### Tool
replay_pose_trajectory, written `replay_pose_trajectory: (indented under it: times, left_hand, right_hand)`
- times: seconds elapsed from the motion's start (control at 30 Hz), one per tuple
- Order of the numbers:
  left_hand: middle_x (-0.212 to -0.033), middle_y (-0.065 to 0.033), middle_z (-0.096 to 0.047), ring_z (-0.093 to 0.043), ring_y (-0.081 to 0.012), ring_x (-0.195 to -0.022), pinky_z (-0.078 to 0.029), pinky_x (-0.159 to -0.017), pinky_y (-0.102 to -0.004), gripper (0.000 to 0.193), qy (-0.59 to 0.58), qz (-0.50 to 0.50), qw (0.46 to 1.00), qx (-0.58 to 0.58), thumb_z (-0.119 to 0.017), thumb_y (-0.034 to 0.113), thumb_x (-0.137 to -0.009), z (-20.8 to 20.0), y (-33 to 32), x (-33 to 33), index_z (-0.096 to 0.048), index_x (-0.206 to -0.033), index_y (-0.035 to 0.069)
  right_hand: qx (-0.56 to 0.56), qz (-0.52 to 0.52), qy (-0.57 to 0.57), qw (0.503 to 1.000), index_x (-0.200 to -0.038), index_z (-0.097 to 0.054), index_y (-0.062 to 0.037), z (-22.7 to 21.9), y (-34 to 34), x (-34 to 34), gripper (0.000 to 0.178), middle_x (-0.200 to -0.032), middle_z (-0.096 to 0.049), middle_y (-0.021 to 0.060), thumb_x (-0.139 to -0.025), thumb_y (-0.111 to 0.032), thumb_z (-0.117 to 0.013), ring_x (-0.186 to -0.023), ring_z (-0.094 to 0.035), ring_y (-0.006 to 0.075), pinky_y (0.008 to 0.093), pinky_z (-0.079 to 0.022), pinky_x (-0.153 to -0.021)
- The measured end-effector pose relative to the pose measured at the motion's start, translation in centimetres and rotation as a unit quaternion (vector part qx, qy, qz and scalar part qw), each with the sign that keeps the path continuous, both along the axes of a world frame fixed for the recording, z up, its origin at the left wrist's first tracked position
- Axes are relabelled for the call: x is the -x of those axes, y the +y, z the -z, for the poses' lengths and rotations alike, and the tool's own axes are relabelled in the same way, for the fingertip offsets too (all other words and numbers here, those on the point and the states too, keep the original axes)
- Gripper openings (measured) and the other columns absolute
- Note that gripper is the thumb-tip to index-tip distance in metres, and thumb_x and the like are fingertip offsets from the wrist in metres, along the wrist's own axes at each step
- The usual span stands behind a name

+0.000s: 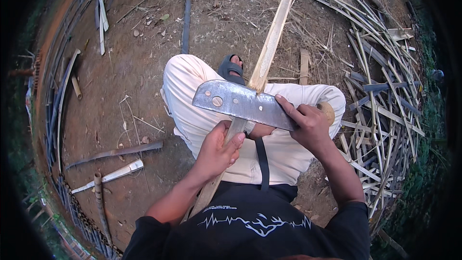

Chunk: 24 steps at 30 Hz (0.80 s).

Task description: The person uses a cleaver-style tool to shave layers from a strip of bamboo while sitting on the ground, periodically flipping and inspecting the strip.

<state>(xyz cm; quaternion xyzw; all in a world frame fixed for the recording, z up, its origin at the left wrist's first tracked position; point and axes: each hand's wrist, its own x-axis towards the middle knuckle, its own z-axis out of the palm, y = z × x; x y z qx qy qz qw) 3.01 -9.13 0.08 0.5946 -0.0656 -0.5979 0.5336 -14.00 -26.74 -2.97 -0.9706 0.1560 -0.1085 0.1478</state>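
Observation:
My right hand (310, 124) grips the wooden handle (327, 111) of a wide cleaver-like machete (243, 102), its index finger stretched along the blade. The grey blade has several round holes and lies across a long split bamboo strip (273, 41). Below the blade, my left hand (219, 150) is closed round the same strip. The strip slants from beside my body to the ground ahead, with its pale inner face showing beyond the blade. Where the blade meets the strip, a frayed pale patch shows; how deep the edge sits is hidden.
My bent legs in light trousers (185, 86) lie just under the blade, with a sandalled foot (232, 69) ahead. A tangled heap of bamboo strips (380, 115) is at right. Loose split pieces (113, 175) lie on the dirt at left; a dark strip (187, 14) lies ahead.

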Motion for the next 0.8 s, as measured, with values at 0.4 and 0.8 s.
replay_pose_trajectory:
  times: [0.4, 0.8]
  left_hand:
    - [-0.084, -0.0033, -0.051, -0.039, -0.003, -0.05, -0.032, -0.043, -0.0203, 0.022, 0.037, -0.002, 0.998, -0.042, -0.055, 0.012, -0.103, 1.0, 0.7, 0.0, -0.045, -0.119, 0.001]
    - [-0.08, -0.0005, -0.05, -0.038, -0.0023, -0.048, -0.031, -0.042, -0.0188, 0.022, 0.078, -0.008, 0.995, -0.054, -0.056, 0.017, -0.103, 0.6, 1.6, -0.4, -0.045, -0.117, 0.004]
  right_hand:
    - [0.014, -0.004, 0.002, 1.0, -0.139, -0.059, -0.0307, 1.0, -0.2, 0.2, 0.074, -0.063, -0.049, 0.0018, -0.07, -0.008, -0.073, -0.051, -0.057, 0.0196, 0.0353, -0.048, -0.049]
    - [0.039, -0.059, -0.037, 0.997, -0.138, -0.06, -0.0259, 1.5, -1.7, 0.9, 0.071, -0.062, -0.047, 0.0029, -0.072, -0.007, -0.074, -0.051, -0.054, 0.0218, 0.0381, -0.047, -0.051]
